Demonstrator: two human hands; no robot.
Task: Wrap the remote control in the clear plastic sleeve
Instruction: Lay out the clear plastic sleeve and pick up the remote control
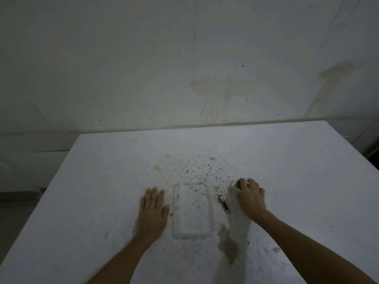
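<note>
Backdrop: stained, scuffed white wall (184,58) rises behind the white speckled desk (102,181), which fills the lower half of my view.
Remote: my long white remote control (239,218) lies on the desk at about 4 o'clock from the desk's middle, its far end pointing to 12 o'clock.
Right grip: my right hand (251,198) is clenched around the far end of the remote, fingers curled over its top.
Left grip: my left hand (153,203) is released, palm flat on the desk at about 8 o'clock, fingers together, grasping nothing.
Clear case: a clear rectangular plastic case (191,210) lies flat between my two hands, touching neither.
Sleeve: a clear plastic sleeve (162,171) lies at 11 o'clock from the case, faint and hard to trace at its edges.
Small item: a little dark red cylinder with metal tip (224,202) lies just beside the remote's left edge; I cannot tell whether they touch.
</note>
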